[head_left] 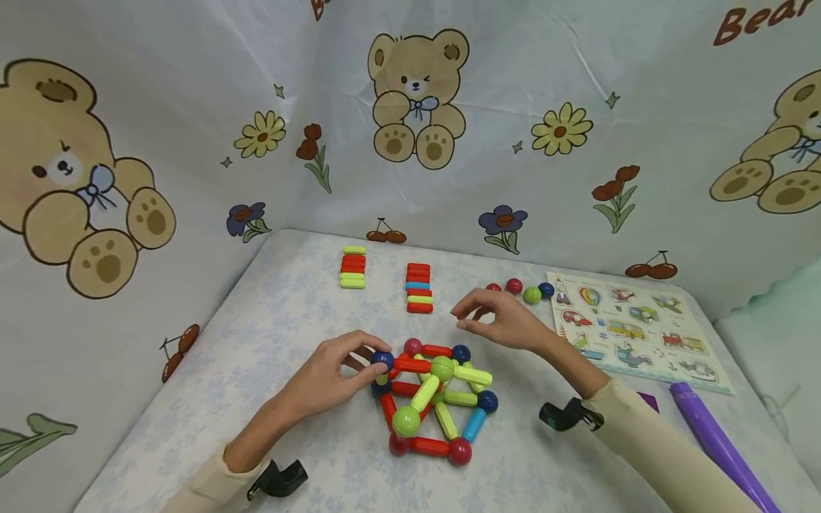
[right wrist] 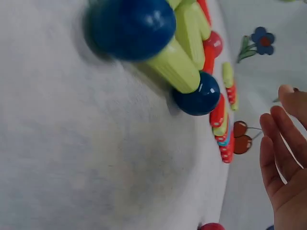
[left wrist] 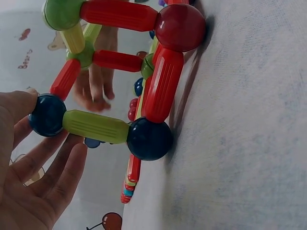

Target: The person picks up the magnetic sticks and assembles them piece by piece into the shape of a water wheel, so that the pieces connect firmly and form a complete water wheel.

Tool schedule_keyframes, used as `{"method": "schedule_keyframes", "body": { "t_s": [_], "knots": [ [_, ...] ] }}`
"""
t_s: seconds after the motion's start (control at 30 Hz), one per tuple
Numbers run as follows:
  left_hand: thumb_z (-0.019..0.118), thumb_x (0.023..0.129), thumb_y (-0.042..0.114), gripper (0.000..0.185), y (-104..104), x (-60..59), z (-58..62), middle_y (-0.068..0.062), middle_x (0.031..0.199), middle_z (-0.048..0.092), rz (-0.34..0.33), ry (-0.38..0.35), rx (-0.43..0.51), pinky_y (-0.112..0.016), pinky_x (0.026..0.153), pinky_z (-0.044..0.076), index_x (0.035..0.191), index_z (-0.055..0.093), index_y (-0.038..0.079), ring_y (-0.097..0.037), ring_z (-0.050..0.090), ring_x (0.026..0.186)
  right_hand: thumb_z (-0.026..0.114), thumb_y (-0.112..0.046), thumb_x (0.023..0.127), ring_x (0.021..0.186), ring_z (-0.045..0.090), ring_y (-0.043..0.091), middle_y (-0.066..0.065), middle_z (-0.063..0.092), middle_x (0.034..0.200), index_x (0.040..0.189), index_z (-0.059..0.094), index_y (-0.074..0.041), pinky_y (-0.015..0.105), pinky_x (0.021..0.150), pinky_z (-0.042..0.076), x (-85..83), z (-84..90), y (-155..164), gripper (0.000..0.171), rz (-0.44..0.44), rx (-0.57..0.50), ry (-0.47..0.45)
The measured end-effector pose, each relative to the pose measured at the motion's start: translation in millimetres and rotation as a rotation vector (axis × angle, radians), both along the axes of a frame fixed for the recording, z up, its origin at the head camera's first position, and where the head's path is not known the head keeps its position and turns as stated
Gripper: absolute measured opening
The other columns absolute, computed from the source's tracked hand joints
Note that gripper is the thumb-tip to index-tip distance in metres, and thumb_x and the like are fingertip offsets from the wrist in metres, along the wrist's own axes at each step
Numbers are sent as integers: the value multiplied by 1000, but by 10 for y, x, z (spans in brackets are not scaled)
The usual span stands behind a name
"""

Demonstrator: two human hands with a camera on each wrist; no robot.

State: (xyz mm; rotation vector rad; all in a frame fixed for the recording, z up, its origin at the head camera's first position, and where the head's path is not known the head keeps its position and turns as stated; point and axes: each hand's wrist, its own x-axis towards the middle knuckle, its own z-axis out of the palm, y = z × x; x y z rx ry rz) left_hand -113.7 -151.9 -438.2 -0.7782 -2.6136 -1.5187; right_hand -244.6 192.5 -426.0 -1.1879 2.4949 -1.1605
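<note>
A structure of coloured rods and balls [head_left: 431, 447] stands in the middle of the table, with red, yellow-green and blue rods between blue, red and green balls. My left hand [head_left: 333, 374] pinches a dark blue ball [left wrist: 47, 115] at its upper left corner, thumb on one side and fingers behind. From that ball a yellow-green rod [left wrist: 96, 126] runs down to another blue ball [left wrist: 149, 139] on the table. Above the table, behind and right of the structure, my right hand [head_left: 503, 319] hovers apart from it. Its fingers [right wrist: 283, 153] are loosely bent and hold nothing.
Two columns of loose rods [head_left: 353, 267] [head_left: 419, 288] lie toward the back. Several loose balls [head_left: 532, 294] sit behind my right hand. A picture sheet [head_left: 641, 331] lies at the right, with a purple tube-like object [head_left: 718, 442] before it. A bear-print cloth [head_left: 417, 199] hangs behind the table.
</note>
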Motion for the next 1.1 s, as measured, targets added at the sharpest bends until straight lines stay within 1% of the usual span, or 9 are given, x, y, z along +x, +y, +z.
{"method": "schedule_keyframes", "body": {
  "t_s": [0.07, 0.2, 0.3, 0.37, 0.5, 0.7, 0.8, 0.97, 1.1],
  "knots": [
    [75, 104, 30, 25, 10, -3, -13, 8, 122, 73, 3, -6, 1, -30, 85, 64, 128, 72, 25, -11, 72, 103, 80, -8, 98, 108, 73, 20, 14, 77, 119, 123, 74, -6, 44, 94, 63, -145, -20, -133, 26, 4, 46, 3],
    [75, 104, 32, 26, 35, -15, -26, 9, 122, 72, 2, -26, -2, -30, 85, 64, 129, 71, 25, -12, 72, 104, 80, -6, 97, 112, 72, 27, 11, 76, 120, 124, 74, -4, 46, 94, 62, -356, -98, -354, 28, 27, 138, 34],
    [75, 104, 34, 27, 54, -23, -23, 8, 123, 72, -8, -46, -4, -30, 86, 63, 130, 71, 25, -14, 72, 105, 79, -4, 97, 113, 71, 27, 7, 77, 119, 124, 75, -6, 45, 95, 62, -443, -180, -449, 27, 28, 195, 66],
    [74, 104, 35, 28, 65, -24, -21, 7, 123, 72, -16, -55, -6, -30, 87, 63, 130, 71, 25, -16, 72, 105, 78, -2, 98, 113, 71, 27, 5, 77, 119, 124, 76, -7, 45, 96, 62, -470, -226, -484, 26, 21, 210, 67],
    [74, 104, 36, 28, 73, -17, -22, 7, 122, 73, -19, -59, -6, -29, 86, 63, 130, 71, 25, -16, 73, 105, 78, -4, 98, 110, 70, 24, 3, 77, 119, 124, 76, -8, 42, 96, 62, -489, -288, -529, 26, 8, 237, 63],
    [75, 104, 33, 29, 56, -32, -32, 8, 123, 72, -35, -43, -11, -29, 86, 63, 131, 71, 26, -12, 72, 105, 81, -6, 96, 104, 68, 19, 2, 77, 116, 122, 77, -11, 36, 92, 61, -488, -318, -566, 27, 12, 291, 123],
    [75, 104, 31, 31, 28, -57, -26, 7, 124, 72, -66, -34, -22, -30, 86, 63, 133, 70, 25, -14, 72, 106, 82, -7, 96, 103, 70, 18, 2, 78, 115, 124, 77, -11, 34, 90, 62, -474, -305, -573, 28, 7, 319, 130],
    [76, 103, 30, 34, -42, -114, 28, 4, 127, 72, -128, -52, -29, -30, 86, 63, 136, 69, 21, -19, 72, 108, 81, -8, 96, 98, 69, 17, 1, 77, 110, 126, 74, -9, 32, 87, 61, -414, -262, -548, 31, -2, 371, 118],
    [78, 102, 27, 35, -105, -155, 77, 2, 129, 72, -168, -59, -39, -31, 85, 64, 135, 70, 20, -17, 71, 109, 81, -8, 95, 96, 68, 18, 1, 75, 107, 128, 72, -8, 32, 84, 61, -332, -215, -460, 35, -20, 359, 91]
  ]
}}
